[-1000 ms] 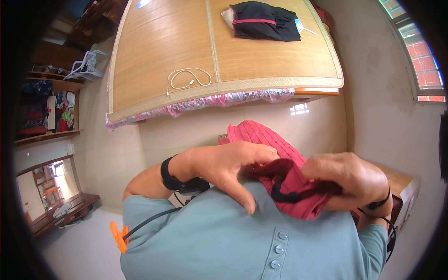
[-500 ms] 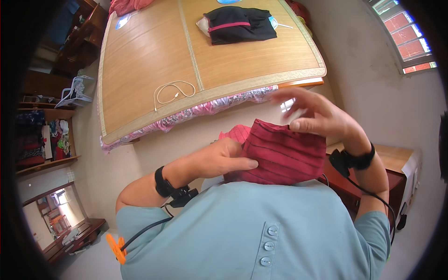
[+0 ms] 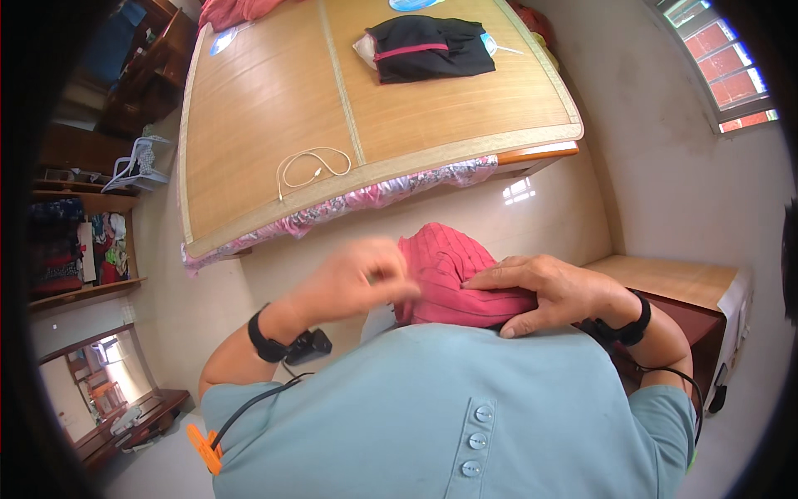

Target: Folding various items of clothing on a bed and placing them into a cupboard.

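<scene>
A red cloth with thin dark stripes [image 3: 445, 258] lies bunched in front of my body; its kind of garment does not show. My right hand [image 3: 553, 293] rests on its right side, fingers stretched out and lying flat, with the thumb apart near my shirt. At the cloth's left edge, my left hand [image 3: 357, 279] is blurred by motion. Its fingers look bent, but whether they pinch any fabric cannot be made out. Both wrists wear black straps with small devices and cables.
Ahead stands a bed with a woven mat [image 3: 258, 125], carrying a white cable [image 3: 312, 172] and a folded black garment with a pink zip [image 3: 432, 51]. A wooden cabinet [image 3: 665, 273] stands at right. Open shelves with clothes [image 3: 108, 245] and a white-framed chair [image 3: 137, 166] are at left.
My right hand has come down from above the cloth onto its right side. My left hand has let go of its front and moved left. The cloth has sunk from its raised, spread-out position.
</scene>
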Tool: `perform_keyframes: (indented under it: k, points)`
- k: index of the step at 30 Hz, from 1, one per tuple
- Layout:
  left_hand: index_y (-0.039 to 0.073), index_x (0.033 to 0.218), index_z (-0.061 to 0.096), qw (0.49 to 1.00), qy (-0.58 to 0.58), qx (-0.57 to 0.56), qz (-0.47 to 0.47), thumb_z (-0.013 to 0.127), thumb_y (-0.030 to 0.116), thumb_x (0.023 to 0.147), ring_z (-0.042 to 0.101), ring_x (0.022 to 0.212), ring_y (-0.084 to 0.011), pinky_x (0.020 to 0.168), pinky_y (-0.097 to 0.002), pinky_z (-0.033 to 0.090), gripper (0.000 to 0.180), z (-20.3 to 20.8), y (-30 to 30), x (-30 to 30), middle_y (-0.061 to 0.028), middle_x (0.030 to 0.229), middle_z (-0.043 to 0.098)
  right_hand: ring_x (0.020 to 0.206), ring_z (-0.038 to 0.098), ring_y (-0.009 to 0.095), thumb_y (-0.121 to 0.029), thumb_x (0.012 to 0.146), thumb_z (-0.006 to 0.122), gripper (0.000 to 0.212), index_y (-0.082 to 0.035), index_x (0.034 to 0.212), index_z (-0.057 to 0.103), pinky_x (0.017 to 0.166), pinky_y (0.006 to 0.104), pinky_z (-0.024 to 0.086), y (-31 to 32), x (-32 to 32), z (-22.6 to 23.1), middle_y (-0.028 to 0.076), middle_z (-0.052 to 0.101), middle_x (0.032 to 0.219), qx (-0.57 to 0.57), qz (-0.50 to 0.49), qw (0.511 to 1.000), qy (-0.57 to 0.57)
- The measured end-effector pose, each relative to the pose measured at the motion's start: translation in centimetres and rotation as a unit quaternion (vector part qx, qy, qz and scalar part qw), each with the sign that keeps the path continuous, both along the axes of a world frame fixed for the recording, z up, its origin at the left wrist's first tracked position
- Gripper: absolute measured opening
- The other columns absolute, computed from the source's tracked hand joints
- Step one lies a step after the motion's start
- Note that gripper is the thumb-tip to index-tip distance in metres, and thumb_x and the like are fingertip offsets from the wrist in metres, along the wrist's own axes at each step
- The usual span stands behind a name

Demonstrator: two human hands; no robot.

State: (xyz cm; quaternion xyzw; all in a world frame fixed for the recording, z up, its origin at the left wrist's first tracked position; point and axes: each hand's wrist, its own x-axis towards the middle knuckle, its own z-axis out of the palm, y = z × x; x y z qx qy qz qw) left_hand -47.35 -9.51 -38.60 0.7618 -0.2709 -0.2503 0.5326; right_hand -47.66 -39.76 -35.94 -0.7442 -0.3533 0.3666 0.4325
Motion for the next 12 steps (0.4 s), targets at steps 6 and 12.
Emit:
perform_keyframes:
  k: [6,12]
  points:
    - [0.002,0.119,0.057,0.989,-0.097,-0.059,-0.094,0.069,0.039,0.082,0.056,0.111,-0.0268,0.095,-0.037,0.042,0.054,2.2,-2.8,2.4,-0.015,0.119,0.059,0.107,0.059,0.033,-0.024,0.074,0.075,0.063,-0.002,0.129,0.054,0.095,0.0392,0.045,1.0,1.4,-0.5,0.02,0.062,0.116,0.0,0.06,0.998,-0.008]
    - [0.004,0.13,0.051,0.972,0.147,-0.018,-0.18,0.072,0.044,0.079,0.052,0.117,-0.03,0.101,-0.0368,0.039,0.068,-1.5,-0.6,0.3,-0.0154,0.127,0.055,0.124,0.05,0.032,-0.017,0.071,0.076,0.069,-0.007,0.135,0.052,0.109,0.0387,0.034,-1.2,1.9,-1.8,0.015,0.052,0.137,0.06,-0.02,0.957,0.282]
